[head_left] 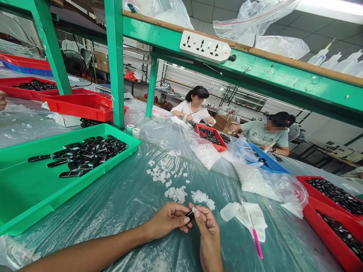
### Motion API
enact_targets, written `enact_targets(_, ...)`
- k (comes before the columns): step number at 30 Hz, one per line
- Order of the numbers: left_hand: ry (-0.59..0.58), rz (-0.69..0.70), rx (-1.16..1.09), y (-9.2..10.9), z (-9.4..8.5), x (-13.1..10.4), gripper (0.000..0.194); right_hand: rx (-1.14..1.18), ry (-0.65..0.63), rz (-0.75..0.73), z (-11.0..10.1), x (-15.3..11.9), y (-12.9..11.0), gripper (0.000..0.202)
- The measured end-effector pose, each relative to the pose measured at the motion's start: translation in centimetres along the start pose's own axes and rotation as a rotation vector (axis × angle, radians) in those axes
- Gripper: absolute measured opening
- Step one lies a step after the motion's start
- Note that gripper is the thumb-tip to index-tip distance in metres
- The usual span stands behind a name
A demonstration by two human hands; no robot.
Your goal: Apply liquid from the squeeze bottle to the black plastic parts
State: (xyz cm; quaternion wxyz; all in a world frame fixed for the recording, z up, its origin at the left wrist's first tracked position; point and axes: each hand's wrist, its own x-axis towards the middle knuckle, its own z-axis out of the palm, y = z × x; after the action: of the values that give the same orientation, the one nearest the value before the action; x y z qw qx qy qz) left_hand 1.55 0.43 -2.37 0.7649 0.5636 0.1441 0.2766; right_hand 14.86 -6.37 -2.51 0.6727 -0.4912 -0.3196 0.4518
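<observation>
Black piece, lower centre: my left hand pinches one end, my right hand the other; probably light, stiff, slippery, best held edgewise.

Before us lies a green counter under clear plastic sheeting. A green metal frame carries a wood-edged shelf and a white power strip. On the far side we see a pale wall, a dark fan at left, a table at right, grey ceiling panels and a bright light.
</observation>
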Motion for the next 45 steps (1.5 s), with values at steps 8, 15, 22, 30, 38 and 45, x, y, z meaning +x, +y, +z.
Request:
enact_targets(8,0.044,0.075,0.094,0.4,0.6,0.0,0.026,0.008,-0.005,0.026,0.2,0.0,0.3,0.019)
enact_targets(15,0.039,0.069,-0.007,-0.3,0.2,0.2,0.029,-0.027,0.011,0.012,0.0,0.2,0.7,0.018)
enact_targets(22,0.068,0.025,-0.003,-0.6,-0.3,0.2,0.033,-0.171,0.044,-0.091,-0.6,0.4,-0.2,0.025)
enact_targets(30,0.069,0.015,0.015,-0.5,-0.3,0.1,0.037,-0.305,-0.067,-0.221,-0.6,0.3,-0.7,0.021)
enact_targets(38,0.069,0.054,0.02,0.3,-0.1,0.0,0.032,-0.174,-0.045,-0.075,-1.1,0.2,-1.4,0.024)
enact_targets(45,0.121,0.021,0.009,0.3,-0.1,0.0,0.033,-0.021,-0.008,-0.05,-1.9,0.5,-2.7,0.045)
